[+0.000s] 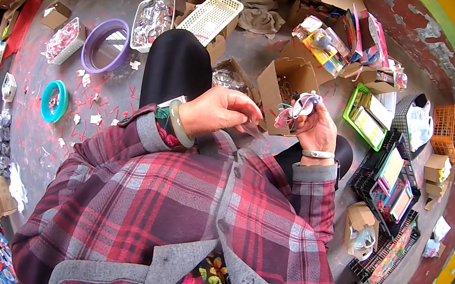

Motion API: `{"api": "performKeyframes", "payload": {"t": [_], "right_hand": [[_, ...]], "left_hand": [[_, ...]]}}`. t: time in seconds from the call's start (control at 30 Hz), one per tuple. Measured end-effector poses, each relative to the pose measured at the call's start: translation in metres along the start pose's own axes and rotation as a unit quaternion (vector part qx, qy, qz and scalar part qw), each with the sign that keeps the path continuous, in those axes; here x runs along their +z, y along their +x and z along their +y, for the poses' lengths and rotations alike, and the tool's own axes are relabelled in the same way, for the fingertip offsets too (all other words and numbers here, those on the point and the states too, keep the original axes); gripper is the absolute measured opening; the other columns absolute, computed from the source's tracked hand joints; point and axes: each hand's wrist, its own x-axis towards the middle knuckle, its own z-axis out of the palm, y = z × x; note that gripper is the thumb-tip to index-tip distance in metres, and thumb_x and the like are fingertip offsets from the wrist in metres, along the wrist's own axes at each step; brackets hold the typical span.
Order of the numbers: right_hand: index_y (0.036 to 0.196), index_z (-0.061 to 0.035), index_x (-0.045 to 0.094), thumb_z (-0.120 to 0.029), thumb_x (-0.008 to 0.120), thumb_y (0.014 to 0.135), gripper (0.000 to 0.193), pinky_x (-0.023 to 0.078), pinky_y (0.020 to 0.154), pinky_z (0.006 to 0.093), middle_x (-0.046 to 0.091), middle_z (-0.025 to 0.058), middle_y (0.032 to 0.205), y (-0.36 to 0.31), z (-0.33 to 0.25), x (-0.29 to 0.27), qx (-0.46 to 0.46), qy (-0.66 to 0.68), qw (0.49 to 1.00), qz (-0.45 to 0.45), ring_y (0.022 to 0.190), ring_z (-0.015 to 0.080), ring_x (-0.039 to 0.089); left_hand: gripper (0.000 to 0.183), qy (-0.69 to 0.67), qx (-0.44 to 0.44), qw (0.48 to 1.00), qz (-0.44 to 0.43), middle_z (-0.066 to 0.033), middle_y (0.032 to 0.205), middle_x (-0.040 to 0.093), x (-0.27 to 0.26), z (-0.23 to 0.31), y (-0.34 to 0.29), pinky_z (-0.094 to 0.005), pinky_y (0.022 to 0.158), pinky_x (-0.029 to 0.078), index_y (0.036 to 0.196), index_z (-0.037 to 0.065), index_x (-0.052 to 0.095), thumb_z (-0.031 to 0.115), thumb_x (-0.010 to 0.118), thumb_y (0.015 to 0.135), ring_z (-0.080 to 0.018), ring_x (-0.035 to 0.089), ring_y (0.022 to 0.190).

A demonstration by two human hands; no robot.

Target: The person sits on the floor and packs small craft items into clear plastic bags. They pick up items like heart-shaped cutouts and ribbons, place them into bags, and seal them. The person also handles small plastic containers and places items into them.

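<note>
My right hand (320,133) is raised in front of my chest, its fingers closed round a small bundle of white, purple and pink pieces with thin cords (306,103). What exactly the bundle is, I cannot make out. Across from it, my left hand (217,113) is held with bent fingers pinched together. From its fingertips hangs a thin see-through film, seemingly a small clear plastic bag (257,136). The two hands are apart. Just beyond them stands an open cardboard box (277,87) with cords inside. Another box of clear-wrapped items (232,79) is beside my knee.
White baskets (216,18), a purple tub (87,47) and a teal bowl (65,104) stand on the floor at left and ahead. A green tray (349,112), black crates (368,170) and an orange crate (447,129) line the right. Red scraps litter the floor.
</note>
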Motion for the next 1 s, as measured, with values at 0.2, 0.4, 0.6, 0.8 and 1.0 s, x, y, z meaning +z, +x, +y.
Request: {"api": "performKeyframes", "payload": {"t": [0.2, 0.4, 0.6, 0.8, 1.0], "right_hand": [[0.097, -0.0035, 0.053, -0.024, 0.043, 0.092, 0.023, 0.053, 0.060, 0.0292, 0.061, 0.0129, 0.090, -0.008, 0.008, 0.025, 0.007, -0.037, 0.999, -0.035, 0.090, 0.0302, 0.060], [0.082, -0.0056, 0.047, -0.026, 0.044, 0.092, 0.023, 0.044, 0.074, 0.0355, 0.057, 0.0121, 0.076, -0.014, 0.021, 0.051, -0.051, -0.092, 0.988, -0.116, 0.078, 0.0263, 0.055], [0.077, -0.0036, 0.044, -0.025, 0.041, 0.093, 0.026, 0.038, 0.080, 0.0378, 0.055, 0.0136, 0.073, -0.022, 0.027, 0.072, -0.149, -0.177, 0.962, -0.147, 0.081, 0.0264, 0.050], [0.081, -0.0011, 0.048, -0.022, 0.044, 0.093, 0.025, 0.037, 0.089, 0.0376, 0.058, 0.0177, 0.090, -0.025, 0.031, 0.077, -0.179, -0.283, 0.914, -0.231, 0.094, 0.0247, 0.052], [0.091, -0.0013, 0.051, -0.021, 0.047, 0.092, 0.020, 0.035, 0.092, 0.0344, 0.044, 0.0142, 0.126, -0.022, 0.035, 0.073, -0.164, -0.242, 0.939, -0.181, 0.106, 0.0215, 0.048]], "left_hand": [[0.022, -0.005, 0.017, 1.000, -0.021, -0.0067, 0.087, 0.062, -0.003, 0.001, -0.003, -0.0237, 0.073, 0.047, 0.101, -0.004, 0.060, 0.001, 0.049, 0.081, -0.0107, 0.059, 0.080], [0.024, 0.023, 0.002, 1.000, -0.015, -0.0067, 0.076, 0.063, 0.002, 0.009, -0.006, -0.0213, 0.064, 0.046, 0.096, -0.004, 0.061, 0.017, 0.052, 0.087, -0.0099, 0.059, 0.069], [0.034, -0.004, -0.079, 0.997, 0.002, -0.0085, 0.069, 0.063, 0.010, 0.018, -0.004, -0.0199, 0.053, 0.044, 0.092, -0.001, 0.061, 0.032, 0.052, 0.089, -0.0107, 0.059, 0.056], [0.024, -0.181, -0.138, 0.974, 0.005, -0.0056, 0.070, 0.062, 0.014, 0.011, 0.000, -0.0175, 0.050, 0.043, 0.089, 0.002, 0.060, 0.026, 0.059, 0.086, -0.0082, 0.057, 0.056], [0.018, -0.212, -0.078, 0.972, 0.070, -0.0056, 0.073, 0.062, 0.009, 0.003, 0.002, -0.0175, 0.050, 0.042, 0.093, 0.002, 0.060, 0.018, 0.060, 0.084, -0.0080, 0.056, 0.055]]}}
